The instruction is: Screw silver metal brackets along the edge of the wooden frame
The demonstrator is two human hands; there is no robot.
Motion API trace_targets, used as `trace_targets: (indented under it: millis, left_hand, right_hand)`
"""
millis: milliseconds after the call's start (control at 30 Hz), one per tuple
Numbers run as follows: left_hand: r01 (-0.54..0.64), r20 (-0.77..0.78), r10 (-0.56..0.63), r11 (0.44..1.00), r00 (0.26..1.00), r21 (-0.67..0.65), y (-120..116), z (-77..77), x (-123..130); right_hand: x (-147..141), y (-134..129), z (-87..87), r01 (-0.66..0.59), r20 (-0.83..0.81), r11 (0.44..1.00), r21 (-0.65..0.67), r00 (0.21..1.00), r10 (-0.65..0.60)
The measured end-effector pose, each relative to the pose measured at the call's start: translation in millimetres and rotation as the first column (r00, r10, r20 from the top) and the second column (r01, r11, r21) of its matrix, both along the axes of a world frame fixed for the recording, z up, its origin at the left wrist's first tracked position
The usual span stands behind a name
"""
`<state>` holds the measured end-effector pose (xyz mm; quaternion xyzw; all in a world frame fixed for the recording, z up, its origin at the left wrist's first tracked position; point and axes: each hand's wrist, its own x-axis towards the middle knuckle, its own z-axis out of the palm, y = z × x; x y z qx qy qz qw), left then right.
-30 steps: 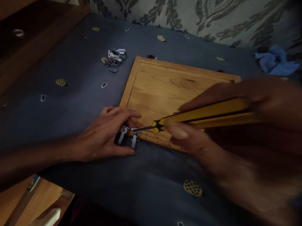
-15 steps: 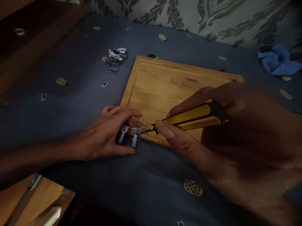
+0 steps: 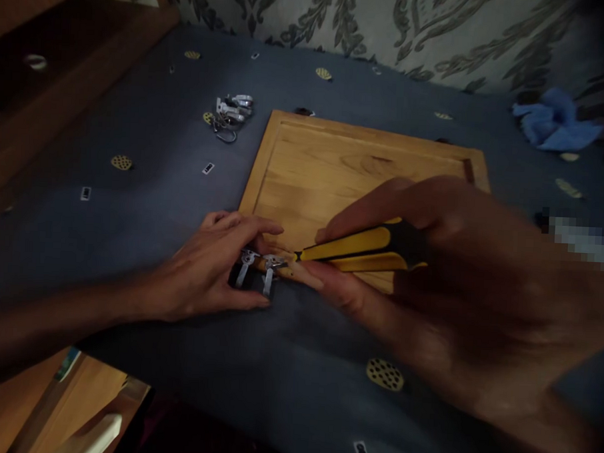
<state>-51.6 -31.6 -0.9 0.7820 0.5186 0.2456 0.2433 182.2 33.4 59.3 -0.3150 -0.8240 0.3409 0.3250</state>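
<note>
My right hand point(image 3: 458, 307) grips a yellow and black screwdriver point(image 3: 356, 249), pointed down and left. Its tip meets a small silver metal hook point(image 3: 268, 275) at the near left edge of a wooden board point(image 3: 324, 181). Beside that hook, farther left, a second silver hook point(image 3: 245, 265) sits along the same edge. My left hand point(image 3: 205, 269) lies around both hooks, fingers over the board's corner and thumb along the hooks' lower ends. The screw under the tip is too small to make out.
A pile of silver metal hooks point(image 3: 231, 113) lies on the dark blue patterned tablecloth point(image 3: 166, 134), left of the board. A crumpled blue cloth point(image 3: 559, 121) rests at far right. Wooden shelving point(image 3: 78, 70) borders the left, a patterned wall point(image 3: 341, 21) the back.
My right hand and the screwdriver have shifted slightly left, with the handle's near end closer to the hook. My left hand stays in place.
</note>
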Motion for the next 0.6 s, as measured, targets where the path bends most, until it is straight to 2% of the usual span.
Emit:
trace_targets:
  millis: [100, 133, 300, 467, 600]
  left_hand:
    - [-0.012, -0.028, 0.012, 1.000, 1.000, -0.019, 0.6, 0.8, 0.2]
    - [-0.010, -0.032, 0.010, 1.000, 0.999, -0.013, 0.8, 1.4, 0.2]
    - [0.004, -0.058, -0.007, 0.999, 0.998, -0.047, -0.3, 5.0, -0.1]
    - [0.006, -0.032, -0.008, 0.999, 0.999, -0.047, -0.3, 3.7, 0.4]
    - [-0.004, -0.013, 0.003, 0.999, 1.000, -0.051, 1.0, 4.2, 1.6]
  right_hand:
    - [0.7, 0.2, 1.1, 0.024, -0.087, 0.994, 0.108, 0.996, -0.014]
    - [1.0, 0.9, 2.7, 0.013, -0.095, 0.994, 0.105, 0.995, -0.003]
    - [1.8, 7.3, 12.8, -0.170, -0.117, 0.985, -0.041, 0.979, 0.164]
    - [-1.5, 6.3, 5.5, -0.117, -0.197, 0.990, 0.078, 0.972, 0.131]
    - [1.1, -0.8, -3.4, -0.071, -0.067, 0.993, 0.094, 0.995, 0.077]
